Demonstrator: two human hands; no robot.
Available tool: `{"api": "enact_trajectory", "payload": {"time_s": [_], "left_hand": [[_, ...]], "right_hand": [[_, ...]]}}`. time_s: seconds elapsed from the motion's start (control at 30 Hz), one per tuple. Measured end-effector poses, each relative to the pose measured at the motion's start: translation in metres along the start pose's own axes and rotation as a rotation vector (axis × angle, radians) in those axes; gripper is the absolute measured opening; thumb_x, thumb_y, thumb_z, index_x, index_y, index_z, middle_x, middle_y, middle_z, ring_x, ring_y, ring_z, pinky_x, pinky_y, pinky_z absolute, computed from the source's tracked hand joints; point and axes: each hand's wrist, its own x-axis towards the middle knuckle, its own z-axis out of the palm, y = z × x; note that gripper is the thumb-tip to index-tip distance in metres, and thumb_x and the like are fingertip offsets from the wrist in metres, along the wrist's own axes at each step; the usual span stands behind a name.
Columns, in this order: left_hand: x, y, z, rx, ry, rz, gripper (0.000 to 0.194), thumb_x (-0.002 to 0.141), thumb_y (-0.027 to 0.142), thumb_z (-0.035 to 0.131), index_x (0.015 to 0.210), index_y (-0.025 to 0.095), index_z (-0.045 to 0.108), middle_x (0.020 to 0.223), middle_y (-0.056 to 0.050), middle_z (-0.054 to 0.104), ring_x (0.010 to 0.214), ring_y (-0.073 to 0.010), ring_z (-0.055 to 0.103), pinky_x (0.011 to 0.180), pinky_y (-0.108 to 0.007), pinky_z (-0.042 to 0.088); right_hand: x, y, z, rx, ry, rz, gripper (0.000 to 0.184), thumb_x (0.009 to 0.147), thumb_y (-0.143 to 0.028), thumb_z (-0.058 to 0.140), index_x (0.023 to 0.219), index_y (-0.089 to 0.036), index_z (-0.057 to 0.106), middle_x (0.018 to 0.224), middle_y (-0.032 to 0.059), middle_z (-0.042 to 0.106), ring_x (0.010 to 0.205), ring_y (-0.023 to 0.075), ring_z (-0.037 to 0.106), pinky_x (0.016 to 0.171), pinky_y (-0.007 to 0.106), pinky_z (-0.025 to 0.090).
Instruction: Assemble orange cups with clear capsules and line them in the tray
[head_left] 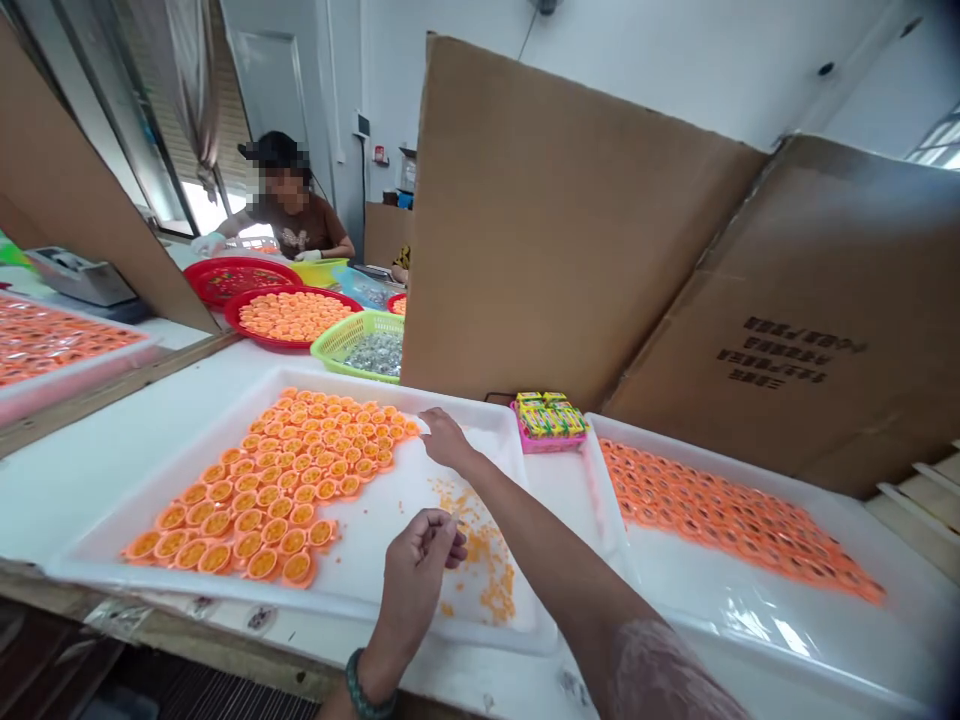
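Closest to the camera, the left hand [416, 575], a beaded bracelet [366, 688] at its wrist, was over the front of a white tray [150, 590]. Its fingers [439, 525] were drawn into a tight pinch; I could not tell whether they held anything small. The right hand [444, 440] was partly open and held nothing that could be seen, its fingers [427, 420] just beside the end of a row of orange cups [270, 490], which filled the left part of the tray. Loose orange bits [486, 565] lay scattered to the right of the hands, on the same tray.

Right of that tray, a second white tray [757, 590] carried orange pieces [735, 510] in close rows. Beyond the tray, a pink box [550, 425] held yellow-green packs. Farther past the tray stood cardboard sheets [570, 220], a red basin of orange cups [292, 315] and a green basket of silvery pieces [367, 352]. A co-worker [300, 215] sat at the far end, wearing white gloves [307, 255].
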Motion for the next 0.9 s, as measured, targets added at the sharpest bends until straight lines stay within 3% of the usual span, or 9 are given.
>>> {"api": "enact_trajectory", "payload": {"time_s": [0.1, 0.23, 0.3, 0.4, 0.5, 0.57, 0.7, 0.9], "left_hand": [[0.002, -0.001, -0.002, -0.019, -0.024, -0.013, 0.027, 0.081, 0.045, 0.054, 0.076, 0.019, 0.059, 0.07, -0.004, 0.064, 0.065, -0.018, 0.062, 0.06, -0.029, 0.049], [0.005, 0.0, -0.002, -0.05, -0.022, -0.022, 0.028, 0.08, 0.045, 0.054, 0.075, 0.019, 0.06, 0.071, -0.005, 0.064, 0.064, -0.0183, 0.062, 0.06, -0.029, 0.049], [0.007, 0.0, -0.003, -0.057, 0.026, -0.031, 0.027, 0.079, 0.045, 0.056, 0.076, 0.018, 0.061, 0.074, -0.005, 0.065, 0.067, -0.0187, 0.062, 0.063, -0.03, 0.049], [0.012, -0.003, -0.005, -0.107, 0.193, -0.025, 0.026, 0.077, 0.043, 0.059, 0.084, 0.018, 0.062, 0.087, -0.006, 0.067, 0.081, -0.0198, 0.063, 0.076, -0.031, 0.049], [0.018, -0.006, -0.009, -0.23, 0.338, -0.03, 0.031, 0.077, 0.04, 0.06, 0.101, 0.02, 0.061, 0.109, -0.007, 0.062, 0.097, -0.0197, 0.06, 0.086, -0.032, 0.046], [0.02, -0.006, -0.011, -0.299, 0.35, -0.063, 0.036, 0.077, 0.039, 0.061, 0.109, 0.021, 0.059, 0.117, -0.008, 0.059, 0.099, -0.0193, 0.059, 0.087, -0.033, 0.045], [0.018, -0.001, -0.011, -0.335, 0.15, -0.09, 0.033, 0.075, 0.04, 0.064, 0.098, 0.017, 0.067, 0.102, -0.008, 0.066, 0.09, -0.0186, 0.061, 0.082, -0.031, 0.047], [0.014, 0.006, -0.008, -0.332, -0.1, -0.212, 0.027, 0.071, 0.035, 0.07, 0.089, 0.015, 0.07, 0.082, -0.005, 0.069, 0.074, -0.0139, 0.062, 0.07, -0.024, 0.05]], "right_hand": [[0.025, 0.005, 0.021, -0.03, -0.054, 0.007, 0.034, 0.077, -0.014, 0.057, 0.111, -0.011, 0.059, 0.114, 0.015, 0.057, 0.107, 0.024, 0.052, 0.091, 0.034, 0.041], [0.025, 0.012, 0.028, -0.043, -0.088, 0.02, 0.024, 0.08, -0.019, 0.056, 0.103, -0.014, 0.063, 0.101, 0.0115, 0.062, 0.097, 0.0227, 0.055, 0.087, 0.034, 0.042], [0.013, 0.014, 0.021, -0.038, -0.092, 0.02, 0.024, 0.079, -0.022, 0.059, 0.101, -0.014, 0.064, 0.098, 0.0109, 0.062, 0.091, 0.0214, 0.057, 0.083, 0.033, 0.043], [-0.017, 0.01, 0.0, -0.013, -0.1, -0.012, 0.025, 0.078, -0.022, 0.061, 0.102, -0.016, 0.063, 0.099, 0.0074, 0.063, 0.085, 0.0167, 0.058, 0.081, 0.029, 0.044], [-0.057, -0.001, -0.025, 0.083, -0.029, -0.15, 0.028, 0.081, -0.021, 0.057, 0.109, -0.019, 0.06, 0.105, 0.0054, 0.062, 0.094, 0.0155, 0.056, 0.085, 0.028, 0.043], [-0.086, -0.011, -0.04, 0.155, 0.031, -0.26, 0.03, 0.082, -0.019, 0.055, 0.112, -0.021, 0.059, 0.106, 0.006, 0.062, 0.1, 0.0173, 0.054, 0.088, 0.031, 0.042], [-0.13, -0.025, -0.058, 0.22, 0.036, -0.321, 0.034, 0.08, -0.018, 0.056, 0.113, -0.025, 0.061, 0.106, 0.0063, 0.062, 0.101, 0.0196, 0.053, 0.089, 0.036, 0.043], [-0.159, -0.03, -0.075, 0.368, 0.077, -0.218, 0.031, 0.077, -0.019, 0.063, 0.108, -0.027, 0.064, 0.101, 0.0025, 0.066, 0.098, 0.0186, 0.055, 0.089, 0.036, 0.043]]}}
